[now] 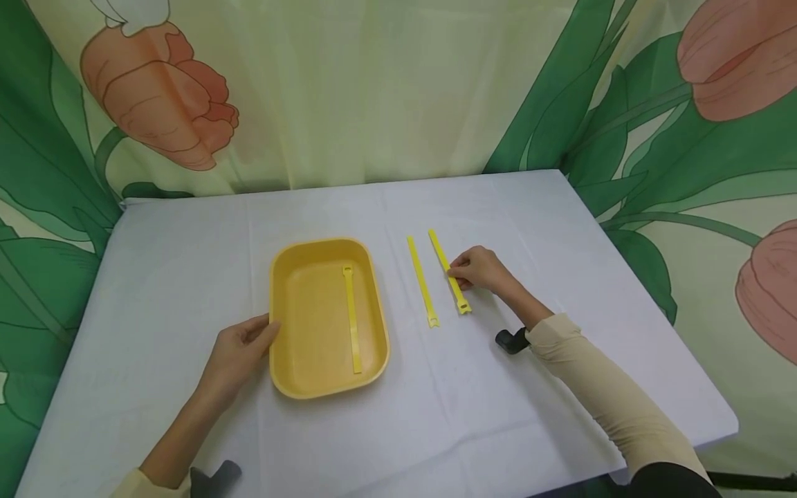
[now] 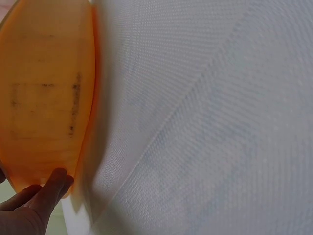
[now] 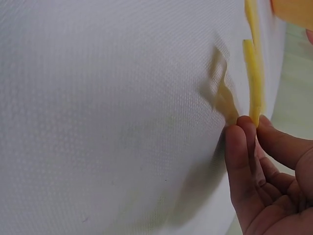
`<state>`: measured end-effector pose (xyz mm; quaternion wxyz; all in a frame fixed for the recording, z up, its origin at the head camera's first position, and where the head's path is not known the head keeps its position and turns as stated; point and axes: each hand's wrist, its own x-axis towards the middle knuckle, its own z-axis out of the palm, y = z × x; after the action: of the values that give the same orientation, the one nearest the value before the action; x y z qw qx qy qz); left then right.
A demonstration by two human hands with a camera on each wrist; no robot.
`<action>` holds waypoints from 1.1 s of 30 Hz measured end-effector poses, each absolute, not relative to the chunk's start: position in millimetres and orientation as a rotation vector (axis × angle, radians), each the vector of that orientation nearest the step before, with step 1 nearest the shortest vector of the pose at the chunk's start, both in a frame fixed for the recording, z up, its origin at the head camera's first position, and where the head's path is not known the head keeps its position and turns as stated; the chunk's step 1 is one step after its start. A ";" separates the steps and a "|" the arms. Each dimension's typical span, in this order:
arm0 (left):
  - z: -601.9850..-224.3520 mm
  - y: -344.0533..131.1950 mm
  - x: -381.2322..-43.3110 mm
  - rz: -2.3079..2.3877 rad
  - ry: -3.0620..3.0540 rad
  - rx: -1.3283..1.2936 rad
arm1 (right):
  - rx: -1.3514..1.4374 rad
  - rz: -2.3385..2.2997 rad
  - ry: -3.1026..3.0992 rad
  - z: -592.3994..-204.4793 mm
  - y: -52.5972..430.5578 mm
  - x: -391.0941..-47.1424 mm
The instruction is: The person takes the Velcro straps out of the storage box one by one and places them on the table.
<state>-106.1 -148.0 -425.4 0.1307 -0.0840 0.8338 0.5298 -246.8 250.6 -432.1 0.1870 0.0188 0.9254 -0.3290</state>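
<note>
My left hand (image 1: 229,360) grips the left rim of a shallow yellow tray (image 1: 305,360), thumb over the edge. In the left wrist view, its fingers (image 2: 49,192) lie against the tray's scuffed outer side (image 2: 44,63). One yellow cable strap (image 1: 352,321) with a slotted end lies lengthwise in the tray, towards its right. To the right of the tray, my right hand (image 1: 481,268) pinches a second cable strap (image 1: 439,250) near its middle between thumb and fingers, slotted end towards me. A third cable strap (image 1: 423,280) lies between that one and the tray.
A white cloth covers the table (image 1: 349,449). Behind it hangs a flower-print curtain (image 1: 386,90). Dark wrist-worn gear (image 1: 512,340) sits at the right cuff, close over the cloth; another dark piece (image 1: 214,478) is by the left cuff.
</note>
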 end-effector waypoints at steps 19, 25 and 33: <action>-425.9 -149.8 -107.3 1.544 2.415 -0.250 | -0.012 -0.860 2.663 -430.9 252.3 -249.5; -426.5 -149.0 -108.2 1.548 2.416 -0.249 | -0.002 -0.849 2.673 -431.4 252.8 -248.5; -428.1 -149.3 -108.0 1.534 2.410 -0.257 | -0.029 -0.825 2.695 -436.5 254.2 -247.6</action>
<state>-108.0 -149.3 -428.1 0.1361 -0.0889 0.8323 0.5299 -247.6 254.2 -436.5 0.1609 -0.0102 0.9437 -0.2888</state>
